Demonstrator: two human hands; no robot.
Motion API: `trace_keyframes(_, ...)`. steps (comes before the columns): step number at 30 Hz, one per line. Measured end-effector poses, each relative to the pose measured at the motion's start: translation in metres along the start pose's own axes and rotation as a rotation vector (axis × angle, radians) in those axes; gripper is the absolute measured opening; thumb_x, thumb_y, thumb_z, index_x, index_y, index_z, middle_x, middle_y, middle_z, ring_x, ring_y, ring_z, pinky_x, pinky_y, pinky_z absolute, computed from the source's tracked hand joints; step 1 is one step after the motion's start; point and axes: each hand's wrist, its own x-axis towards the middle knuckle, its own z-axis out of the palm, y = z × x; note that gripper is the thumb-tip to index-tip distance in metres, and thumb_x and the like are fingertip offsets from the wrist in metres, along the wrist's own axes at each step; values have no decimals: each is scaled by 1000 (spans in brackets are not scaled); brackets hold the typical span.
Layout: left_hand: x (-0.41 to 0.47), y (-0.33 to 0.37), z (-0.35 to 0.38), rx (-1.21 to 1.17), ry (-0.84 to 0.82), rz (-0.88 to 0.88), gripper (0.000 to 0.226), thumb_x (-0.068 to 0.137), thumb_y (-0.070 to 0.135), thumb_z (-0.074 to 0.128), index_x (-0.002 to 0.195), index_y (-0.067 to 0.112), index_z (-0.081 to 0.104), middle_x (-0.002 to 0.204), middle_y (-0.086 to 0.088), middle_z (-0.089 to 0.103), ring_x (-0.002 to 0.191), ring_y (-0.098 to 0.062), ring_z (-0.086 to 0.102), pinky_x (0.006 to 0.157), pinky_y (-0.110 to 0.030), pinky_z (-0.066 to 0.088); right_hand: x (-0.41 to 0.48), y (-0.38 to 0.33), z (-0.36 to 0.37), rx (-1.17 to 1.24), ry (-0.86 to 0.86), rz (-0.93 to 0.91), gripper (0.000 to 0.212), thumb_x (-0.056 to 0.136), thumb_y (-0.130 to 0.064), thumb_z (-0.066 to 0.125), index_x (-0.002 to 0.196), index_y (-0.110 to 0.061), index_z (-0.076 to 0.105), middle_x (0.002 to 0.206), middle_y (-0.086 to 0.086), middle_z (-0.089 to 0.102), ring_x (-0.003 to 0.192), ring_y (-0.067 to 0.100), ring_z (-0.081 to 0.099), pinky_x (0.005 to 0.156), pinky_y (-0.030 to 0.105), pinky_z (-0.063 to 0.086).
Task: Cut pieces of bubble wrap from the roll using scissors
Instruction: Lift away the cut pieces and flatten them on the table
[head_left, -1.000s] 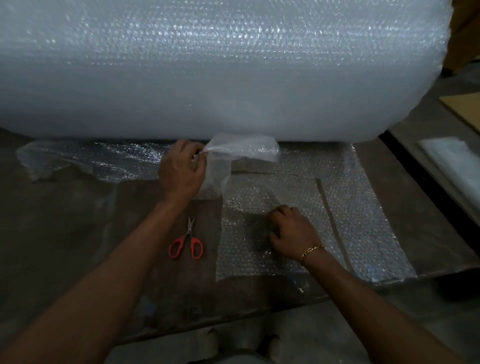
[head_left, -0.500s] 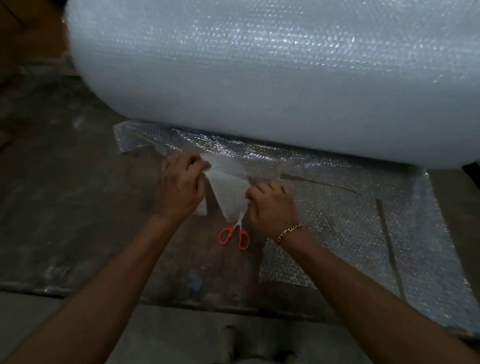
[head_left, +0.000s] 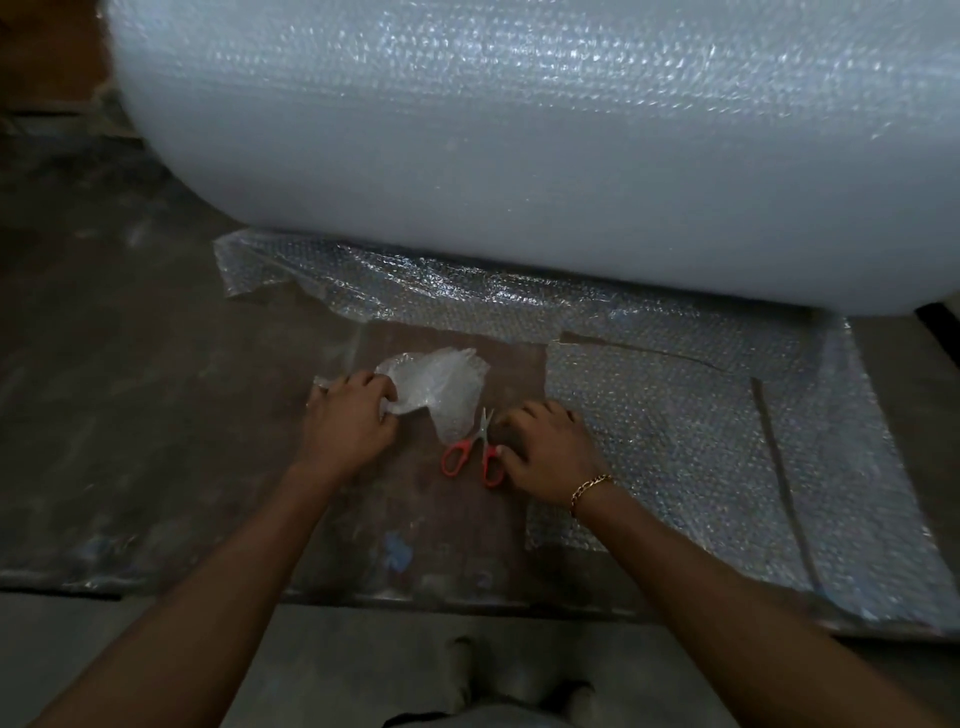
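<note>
The left hand (head_left: 349, 422) is clamped on a crumpled cut piece (head_left: 441, 387) of bubble wrap. The right hand (head_left: 545, 452) sits w/ curled fingers touching one red handle of the scissors (head_left: 475, 451), not yet gripping them; they lie flat on the table (head_left: 130, 415), tips under the piece. The big roll (head_left: 519, 145) is behind, its loose sheet (head_left: 675, 441) spread out to the right. Probably best to set the piece aside first, get thumb & fingers properly through the loops, then pull the sheet taut before cutting.

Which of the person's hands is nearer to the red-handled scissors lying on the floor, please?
Right. The right hand rests right beside the red-handled scissors, at the right handle loop. The left hand is farther left, gripping a crumpled bubble wrap piece.
</note>
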Motion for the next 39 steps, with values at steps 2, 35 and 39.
trace_keyframes(2,5,8,-3,-115,133,-4,24,82,37,52,97,22,64,99,-5,66,94,-34,64,79,-44,45,0,-3,-2,61,31,75,52,85,-61,54,126,-29,53,124,-2,59,120,25,51,101,43,40)
trace_keyframes(35,6,32,-10,-196,-68,154,53,78,48,46,125,27,61,130,1,58,123,-28,52,99,-45,36,-15,47,-7,123,77,158,50,93,-37,58,141,-27,49,143,2,51,132,26,42,107,44,34)
trace_keyframes(39,9,105,17,-206,-184,467,56,80,59,43,117,22,63,115,-3,61,111,-29,58,90,-41,47,-69,105,-15,236,236,280,37,91,-30,63,128,-24,61,126,2,63,118,25,54,99,42,43)
